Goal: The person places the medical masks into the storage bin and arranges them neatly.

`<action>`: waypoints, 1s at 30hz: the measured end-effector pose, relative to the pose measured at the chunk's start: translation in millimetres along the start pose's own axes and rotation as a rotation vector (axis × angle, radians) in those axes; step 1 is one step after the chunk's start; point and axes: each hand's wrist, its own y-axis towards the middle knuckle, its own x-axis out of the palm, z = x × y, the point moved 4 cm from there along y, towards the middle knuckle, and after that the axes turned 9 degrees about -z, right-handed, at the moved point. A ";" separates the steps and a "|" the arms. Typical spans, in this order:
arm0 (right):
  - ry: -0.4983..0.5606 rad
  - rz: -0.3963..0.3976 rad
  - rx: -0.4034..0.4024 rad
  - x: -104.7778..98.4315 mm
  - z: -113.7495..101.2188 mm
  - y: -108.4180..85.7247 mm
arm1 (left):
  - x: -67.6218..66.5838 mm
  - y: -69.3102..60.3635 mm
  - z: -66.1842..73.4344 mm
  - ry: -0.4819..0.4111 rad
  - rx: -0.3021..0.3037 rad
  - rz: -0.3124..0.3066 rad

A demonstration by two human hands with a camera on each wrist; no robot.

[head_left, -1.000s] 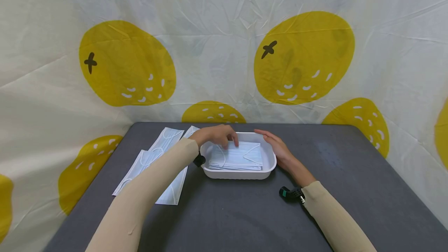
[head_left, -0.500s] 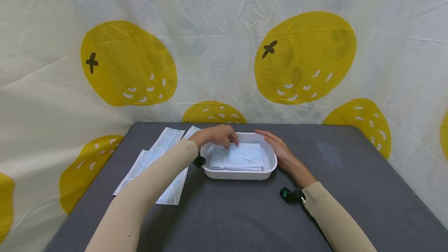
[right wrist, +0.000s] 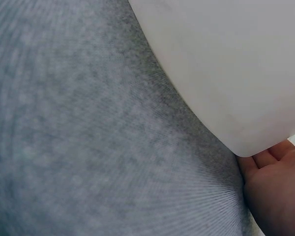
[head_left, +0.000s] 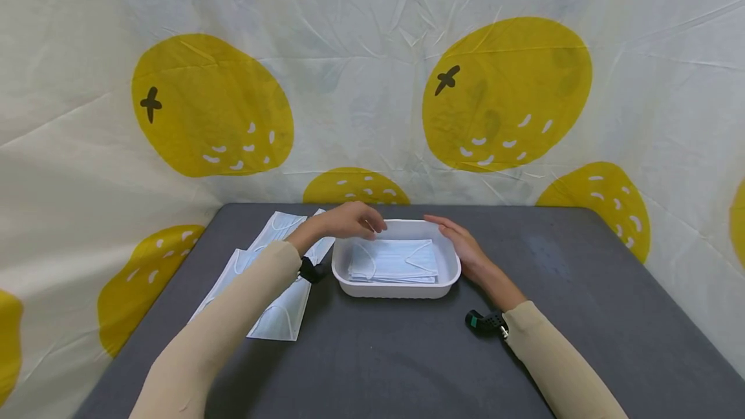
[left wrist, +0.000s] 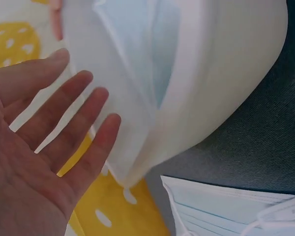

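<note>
A white plastic tub [head_left: 396,291] holds a neat stack of pale blue face masks [head_left: 398,260] with white ear loops. Over its far left corner hovers my left hand [head_left: 352,220], holding nothing. The left wrist view shows that hand [left wrist: 44,142] with its fingers spread and loosely bent beside the tub wall. My right hand [head_left: 464,247] rests along the tub's right side, fingers extended toward the far corner. Up close in the right wrist view, the palm side of this hand [right wrist: 278,182] lies against the white wall; most of its fingers are hidden there.
Several loose face masks [head_left: 282,315] lie overlapping on the table left of the tub, partly covered by the left forearm. The dark grey table [head_left: 384,361] reaches back to a white curtain [head_left: 361,96] printed with yellow fruit.
My left hand has lifted off the stacked masks and drawn back to the left, over the tub's rim. The right hand and the tub have stayed put.
</note>
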 end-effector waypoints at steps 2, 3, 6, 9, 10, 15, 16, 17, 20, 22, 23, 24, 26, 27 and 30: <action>-0.003 0.004 0.003 -0.5 0.4 -0.1 | -3.1 -10.0 -1.6 -0.055 0.020 0.037; -0.005 0.006 0.004 -0.5 0.6 -0.2 | -4.8 -15.5 -3.0 -0.079 0.029 0.058; 0.000 0.003 0.004 0.1 1.4 -0.5 | -9.5 -35.8 -8.3 -0.143 0.039 0.126; -0.002 0.003 0.006 0.5 1.6 -0.8 | -14.3 -60.9 -15.5 -0.190 0.021 0.206; -0.002 0.004 0.007 0.4 1.5 -0.8 | -15.7 -70.0 -18.5 -0.206 0.013 0.233; -0.013 0.014 0.011 -1.7 0.2 -1.5 | -18.7 -116.6 -39.1 -0.239 -0.028 0.383; -0.016 0.014 0.013 -2.1 0.1 -1.8 | -18.6 -125.8 -44.2 -0.241 -0.036 0.412; -0.019 0.013 0.014 -2.5 0.2 -2.1 | -18.2 -135.0 -49.5 -0.239 -0.045 0.441; -0.022 0.013 0.019 -3.4 0.7 -3.3 | -15.4 -161.9 -65.7 -0.236 -0.084 0.525; -0.023 0.016 0.023 -4.1 1.1 -4.2 | -11.9 -178.3 -77.5 -0.229 -0.122 0.576; -0.023 0.017 0.022 -4.4 1.1 -4.5 | -9.3 -186.2 -83.0 -0.229 -0.148 0.597; -0.022 0.017 0.021 -4.5 1.1 -4.8 | -6.8 -193.7 -88.3 -0.233 -0.168 0.618; -0.017 0.015 0.018 -4.3 1.1 -5.2 | -1.4 -207.1 -98.5 -0.226 -0.211 0.648; -0.013 0.014 0.017 -3.8 1.2 -5.2 | 1.1 -212.9 -104.0 -0.233 -0.222 0.661; -0.001 0.004 0.012 -2.1 1.2 -4.6 | 6.6 -227.2 -116.1 -0.226 -0.252 0.686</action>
